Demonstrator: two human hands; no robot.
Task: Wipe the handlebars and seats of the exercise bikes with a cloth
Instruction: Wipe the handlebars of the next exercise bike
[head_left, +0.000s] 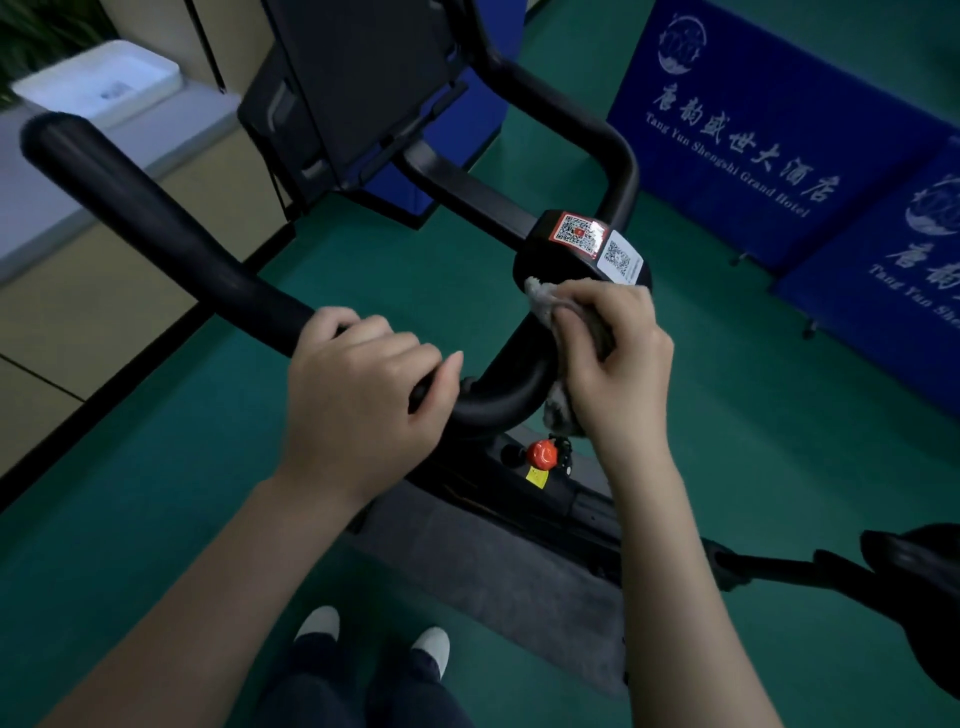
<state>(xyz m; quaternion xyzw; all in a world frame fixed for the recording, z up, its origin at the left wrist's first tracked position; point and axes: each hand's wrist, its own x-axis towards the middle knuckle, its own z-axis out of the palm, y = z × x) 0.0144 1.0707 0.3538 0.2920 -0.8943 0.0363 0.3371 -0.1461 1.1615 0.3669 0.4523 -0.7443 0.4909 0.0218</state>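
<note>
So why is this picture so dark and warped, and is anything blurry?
Head view: dim, bluish room light; the wide lens stretches things near the edges; the white box top left is smeared; the left hand, right hand and cloth are fairly sharp.

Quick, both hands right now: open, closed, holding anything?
Left hand: closed around the handlebar.
Right hand: closed on the cloth, pressing it against the handlebar's middle bend.
</note>
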